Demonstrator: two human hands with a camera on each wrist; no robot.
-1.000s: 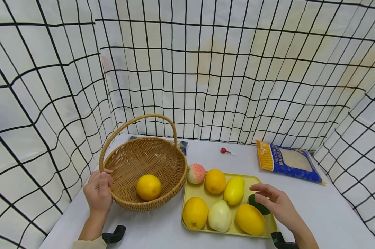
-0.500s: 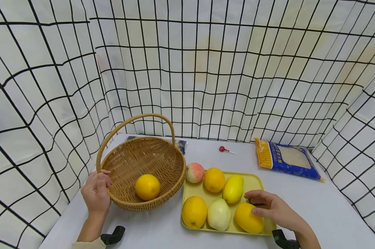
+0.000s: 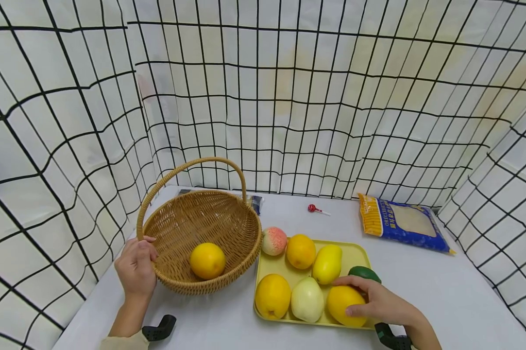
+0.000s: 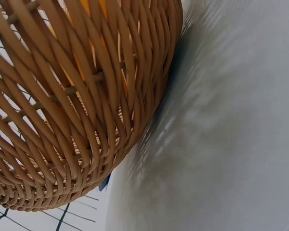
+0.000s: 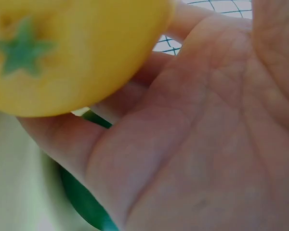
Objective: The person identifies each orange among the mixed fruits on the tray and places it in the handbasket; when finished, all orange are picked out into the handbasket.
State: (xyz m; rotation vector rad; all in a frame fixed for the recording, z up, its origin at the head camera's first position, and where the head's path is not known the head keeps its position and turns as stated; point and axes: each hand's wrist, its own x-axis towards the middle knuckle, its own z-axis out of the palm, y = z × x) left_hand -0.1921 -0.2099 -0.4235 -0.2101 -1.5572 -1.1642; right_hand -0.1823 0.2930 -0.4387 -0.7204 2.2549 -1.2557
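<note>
My left hand [image 3: 136, 266] grips the left side of a wicker basket [image 3: 193, 218] where the handle meets the rim. The basket tilts toward me, with an orange [image 3: 207, 261] inside; its woven wall [image 4: 72, 110] fills much of the left wrist view. On a yellow tray [image 3: 352, 252], my right hand [image 3: 378, 301] holds an oval yellow fruit [image 3: 343, 305] between thumb and fingers. The right wrist view shows a green star-shaped mark [image 5: 25, 47] on that fruit. Just behind the hand lies a dark green oval fruit [image 3: 364, 273].
A peach [image 3: 274, 241], an orange [image 3: 300, 252], a long yellow fruit [image 3: 327, 264], a pale green pear [image 3: 307, 300] and another yellow fruit [image 3: 273, 296] are on or at the tray. Behind are a red lollipop [image 3: 312, 208] and a blue-and-yellow pasta bag [image 3: 404, 223]. Black netting encloses the table.
My right hand has moved left and down from above the green fruit to the oval yellow fruit and taken hold of it. The left hand keeps its grip on the basket.
</note>
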